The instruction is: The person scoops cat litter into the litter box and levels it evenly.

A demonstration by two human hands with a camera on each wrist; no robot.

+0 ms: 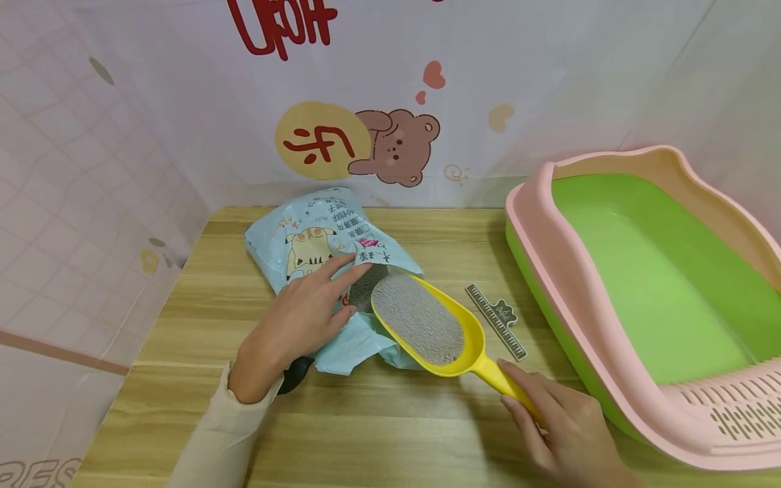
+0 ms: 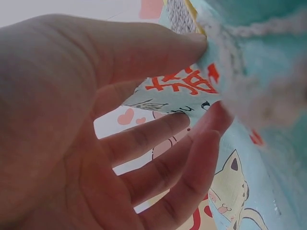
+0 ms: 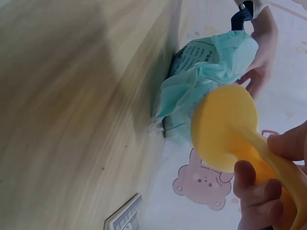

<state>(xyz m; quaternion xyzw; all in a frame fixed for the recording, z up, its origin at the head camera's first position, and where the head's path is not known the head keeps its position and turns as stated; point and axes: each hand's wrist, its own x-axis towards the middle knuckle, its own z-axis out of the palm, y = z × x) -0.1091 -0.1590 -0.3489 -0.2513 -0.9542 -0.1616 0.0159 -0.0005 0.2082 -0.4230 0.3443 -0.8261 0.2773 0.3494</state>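
Closest to us at about 4 o'clock we've got the right hand [image 1: 564, 427], thumb and fingers curled round the handle of a yellow scoop [image 1: 474, 342]. The scoop sits just below the middle of the head view, handle at 4 o'clock, bowl toward 10, over the surface [image 1: 396, 427]. We'd guess it's stiff, smooth plastic, light by itself but front-heavy now, because the bowl is loaded with grey granules [image 1: 417, 318]. Loose stuff like that probably slides off with any tilt, so we'd grip the handle close to the bowl and keep it level.

Over at 9 o'clock from the bowl, the left hand [image 1: 305, 315] has its fingers and thumb spread, touching the pale blue bag [image 1: 323, 234] beside its mouth and holding nothing else we can make out. The bag lies on the surface toward 10 o'clock, mouth facing us, more granules dark inside. Looks soft, floppy and a bit slick to us, likely heavy toward the full end; we'd steady it by the rim of the mouth and not tug hard, since thin film might tear. Whether the bowl rests on the bag, we can't tell.

At 3 o'clock from the bowl there's a flat clip [image 1: 495, 320], then a pink-and-green tray [image 1: 564, 271] past it. Farthest off, up at 12, is a bear print [image 1: 399, 149] on the backdrop.
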